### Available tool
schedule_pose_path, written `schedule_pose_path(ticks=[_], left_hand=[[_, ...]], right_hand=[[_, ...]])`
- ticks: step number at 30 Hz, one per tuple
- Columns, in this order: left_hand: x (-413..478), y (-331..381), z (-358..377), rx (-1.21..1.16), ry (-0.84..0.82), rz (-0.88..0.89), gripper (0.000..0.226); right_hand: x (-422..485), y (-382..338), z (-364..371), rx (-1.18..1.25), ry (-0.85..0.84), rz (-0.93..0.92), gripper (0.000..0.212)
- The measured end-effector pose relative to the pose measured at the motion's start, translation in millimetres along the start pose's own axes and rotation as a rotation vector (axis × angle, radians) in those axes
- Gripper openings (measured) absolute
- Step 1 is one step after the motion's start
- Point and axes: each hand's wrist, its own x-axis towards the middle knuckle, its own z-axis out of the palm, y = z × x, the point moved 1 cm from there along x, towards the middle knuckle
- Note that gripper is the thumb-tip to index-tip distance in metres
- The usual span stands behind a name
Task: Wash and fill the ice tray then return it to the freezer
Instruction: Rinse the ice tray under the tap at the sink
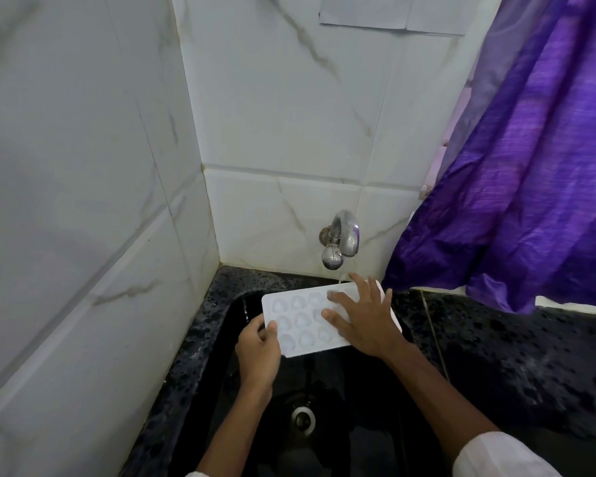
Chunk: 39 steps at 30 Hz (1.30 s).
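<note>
Location of ice tray: the white ice tray (pixel 300 321) is held roughly level over the black sink (pixel 351 407), its far right corner under the tap (pixel 343 235); a thin water stream (pixel 340 278) falls there
Left hand: the left hand (pixel 258 346) pinches the tray's near-left short edge, thumb on top; the fingers beneath are hidden
Right hand: the right hand (pixel 362 321) lies flat on the right half, fingers spread, pressing rather than gripping
Handling, judged: thin moulded plastic, light when dry, likely somewhat flexible; wet, so slippery; noticeably heavier and prone to spilling once the heart-shaped cavities are full
Recommended hold: both short edges, kept level; a one-ended hold risks sag and slopping
Stage, judged: washing under way; filling and the return to the freezer not yet done
Edges: tiled wall (pixel 83 201) close on the left and behind; the tap spout hangs just above the tray's far edge; a purple curtain (pixel 530 173) drapes onto the speckled counter (pixel 513 349) at right
Open room: free space lies toward the person and down into the basin above the drain (pixel 303 420); lifting straight up at the far corner would meet the spout
</note>
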Motion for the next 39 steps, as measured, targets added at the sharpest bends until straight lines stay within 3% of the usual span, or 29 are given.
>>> schedule_pose_path(ticks=[3,8,12,18,29,39], left_hand=[[3,3,-1,0.002,0.021,0.009,0.020],[9,13,-3,-0.049,0.021,0.019,0.025],[16,26,2,-0.064,0.026,0.043,0.025],[24,36,12,-0.098,0.019,0.040,0.031],[34,29,10,-0.191,0.044,-0.059,0.020],[32,24,13,-0.191,0.044,-0.055,0.020]], right_hand=[[-2,0,-2,0.048,0.021,-0.024,0.095],[-8,5,-7,0.108,0.273,-0.088,0.077],[-6,6,-16,0.102,0.353,-0.067,0.075],[-3,4,-27,0.031,0.342,-0.111,0.061],[6,4,-25,0.024,0.198,-0.084,0.079],[9,6,-18,0.036,0.232,-0.078,0.062]])
